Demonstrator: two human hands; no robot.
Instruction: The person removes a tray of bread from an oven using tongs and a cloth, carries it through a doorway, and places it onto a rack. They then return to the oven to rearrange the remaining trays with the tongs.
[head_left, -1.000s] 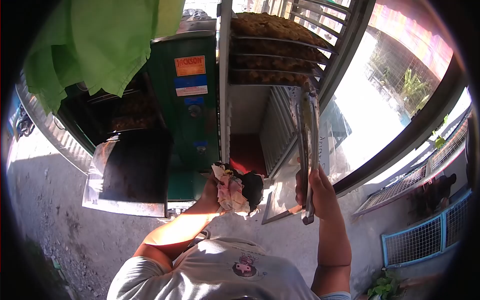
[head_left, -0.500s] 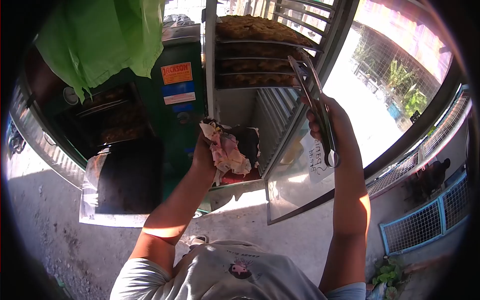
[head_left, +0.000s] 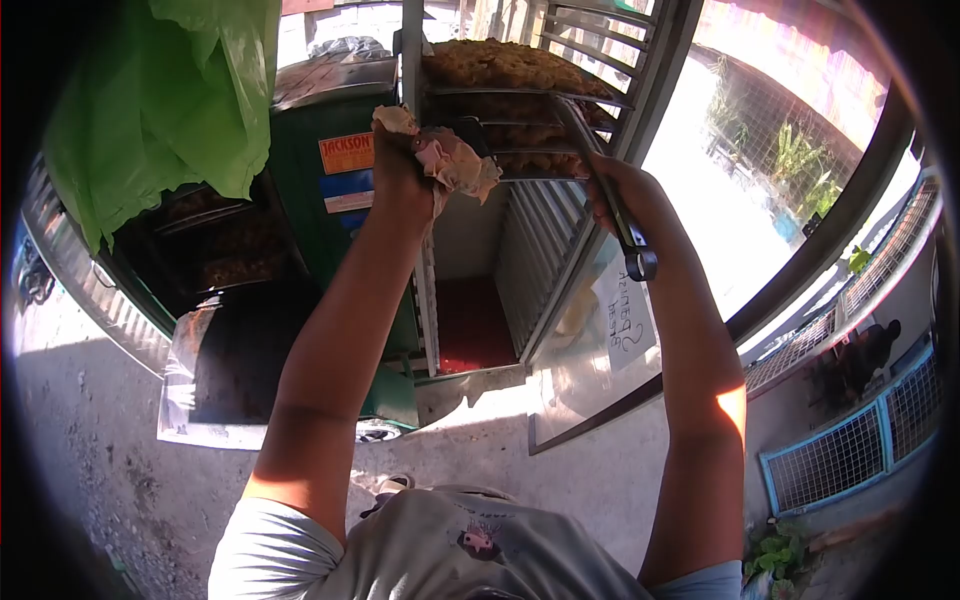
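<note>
head view, looking down and forward along both raised arms into an open cabinet oven. the left hand [head_left: 400,160] is clenched around a crumpled cloth [head_left: 455,160], which bunches out to the right of the fist and lies against the front edge of the middle tray [head_left: 520,135]. the right hand [head_left: 625,200] grasps a pair of metal tongs [head_left: 600,170] near their hinged end; the hinge loop hangs below the hand, and the long axis of the tongs runs up and to the left, so that the tips reach the same tray edge just to the right of the cloth. whether the tips grip the tray rim cannot be told, since they merge with the dark metal there.

the trays sit stacked in the upper part of the oven chamber, the top tray [head_left: 500,65] showing a full layer of browned baked goods, the middle tray directly below it. each tray's long axis runs away from the person, into the chamber, with its short front edge facing the hands. the tray edge lies straight ahead of and slightly above both hands, between them; the left hand is the nearer, its cloth touching the edge, while the right hand stands back along the tongs.

the glass oven door [head_left: 600,330] hangs open to the right beneath the right forearm. a green cloth [head_left: 170,100] hangs at upper left over a second, darker oven [head_left: 260,280].
</note>
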